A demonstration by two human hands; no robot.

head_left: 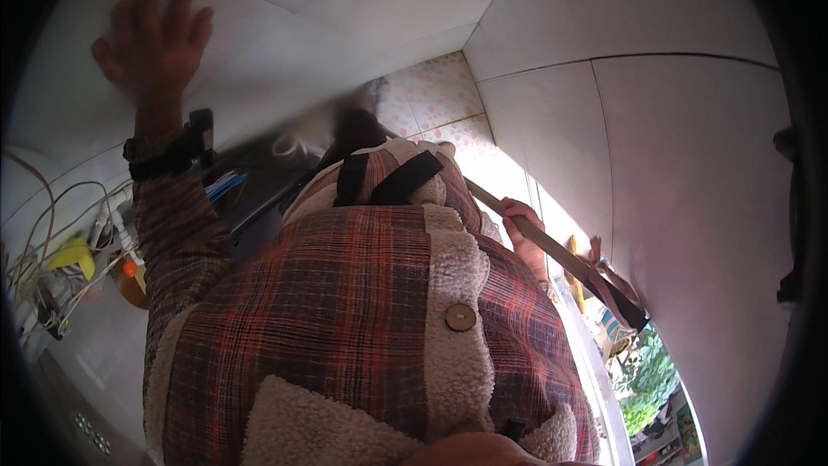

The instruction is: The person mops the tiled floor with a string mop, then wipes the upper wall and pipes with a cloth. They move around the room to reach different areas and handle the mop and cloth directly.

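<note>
- The right hand is clamped on a long, flat-looking tan pole, fingers wrapped around it, just beside the person's right side.
- The pole slants from beside the jacket toward the lower right of the view, ending in a dark section; a pinkish-brown strap lies along it near that end.
- The left hand is raised at the upper left with its fingers spread apart, in front of a pale wall; it is blurred, and I cannot tell whether it touches the wall.
- A black wristband circles the left wrist.
- The plaid jacket, with cream fleece trim, fills the middle.
- Beyond it shows a floor of pink-spotted tiles.
- Pale cables tangle at the left, near a yellow item.
- Green foliage shows at the lower right.
</note>
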